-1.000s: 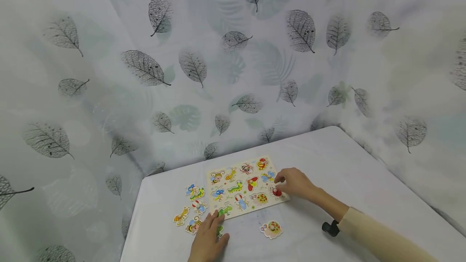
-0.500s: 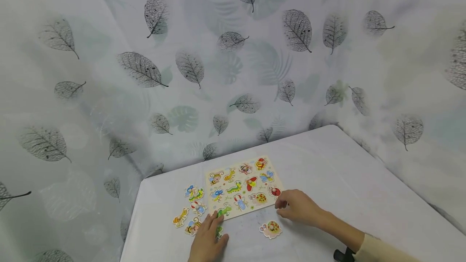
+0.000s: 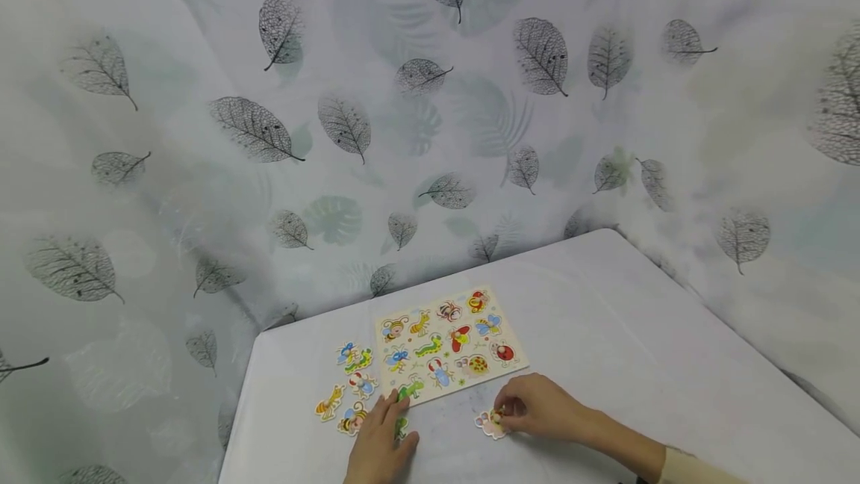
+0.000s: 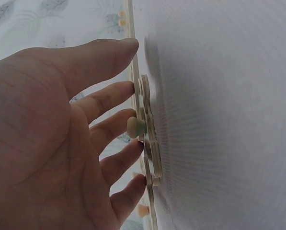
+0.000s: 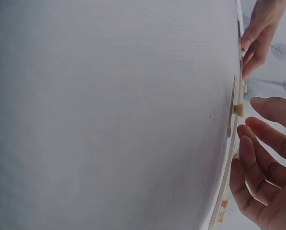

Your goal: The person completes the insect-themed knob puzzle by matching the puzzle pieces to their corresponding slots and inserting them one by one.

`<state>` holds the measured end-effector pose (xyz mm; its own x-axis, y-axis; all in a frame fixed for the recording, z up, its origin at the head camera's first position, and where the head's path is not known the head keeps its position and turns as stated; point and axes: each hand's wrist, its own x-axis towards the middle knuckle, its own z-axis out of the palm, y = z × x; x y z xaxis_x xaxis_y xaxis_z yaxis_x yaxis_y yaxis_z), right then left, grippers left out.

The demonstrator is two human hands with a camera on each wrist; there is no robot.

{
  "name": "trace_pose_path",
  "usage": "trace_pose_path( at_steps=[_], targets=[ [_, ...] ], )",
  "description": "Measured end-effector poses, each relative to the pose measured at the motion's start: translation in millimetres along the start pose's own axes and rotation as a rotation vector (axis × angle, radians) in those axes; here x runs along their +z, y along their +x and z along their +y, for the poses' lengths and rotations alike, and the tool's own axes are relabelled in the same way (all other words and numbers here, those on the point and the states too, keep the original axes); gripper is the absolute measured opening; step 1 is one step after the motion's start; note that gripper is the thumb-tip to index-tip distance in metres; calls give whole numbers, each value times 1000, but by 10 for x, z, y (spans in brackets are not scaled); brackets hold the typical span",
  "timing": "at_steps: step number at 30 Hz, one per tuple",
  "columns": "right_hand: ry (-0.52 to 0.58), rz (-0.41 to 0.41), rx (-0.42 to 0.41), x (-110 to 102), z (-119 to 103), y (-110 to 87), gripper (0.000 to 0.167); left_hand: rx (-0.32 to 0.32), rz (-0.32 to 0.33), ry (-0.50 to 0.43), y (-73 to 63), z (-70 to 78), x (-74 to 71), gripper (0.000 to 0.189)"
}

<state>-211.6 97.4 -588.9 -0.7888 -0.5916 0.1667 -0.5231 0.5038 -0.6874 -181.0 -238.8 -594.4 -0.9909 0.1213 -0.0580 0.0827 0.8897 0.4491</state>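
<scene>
A snail puzzle piece (image 3: 490, 426) with a spotted shell lies on the table in front of the wooden puzzle board (image 3: 517, 364). My right hand (image 3: 544, 409) is over its right side. In the right wrist view the thumb (image 5: 272, 111) and forefinger (image 5: 272, 136) come close to the piece's knob (image 5: 238, 110), with a small gap. My left hand (image 3: 376, 443) rests at the board's near left corner, fingers spread. Under it a green piece (image 3: 402, 428) is partly covered; its knob (image 4: 133, 127) stands near the fingers in the left wrist view.
Left of the board lie several loose pieces, among them a bee (image 3: 351, 419), a striped yellow insect (image 3: 329, 403), a blue-and-red beetle (image 3: 363, 385) and a caterpillar (image 3: 359, 361). A ladybug (image 3: 504, 352) sits at the board's right side. A leaf-patterned curtain (image 3: 416, 133) surrounds the white table (image 3: 605, 320).
My right hand has left the ladybug at the board's right edge and come down and left to the snail piece. My left hand has stayed in place. The view has shifted slightly.
</scene>
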Motion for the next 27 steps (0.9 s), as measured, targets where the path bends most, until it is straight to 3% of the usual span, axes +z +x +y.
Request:
trace_pose_path(
  at_steps=[5, 19, 27],
  targets=[
    [-45, -39, -2, 57, 7, 34, 13, 4, 2, -9, -7, 16, -26, 60],
    [-259, -44, -68, 129, -65, 124, 9, 29, -3, -9, 5, -57, 14, 62],
    [-243, -62, -33, 122, -44, 156, 12, 18, -15, -4, 17, -32, 11, 63]
  ],
)
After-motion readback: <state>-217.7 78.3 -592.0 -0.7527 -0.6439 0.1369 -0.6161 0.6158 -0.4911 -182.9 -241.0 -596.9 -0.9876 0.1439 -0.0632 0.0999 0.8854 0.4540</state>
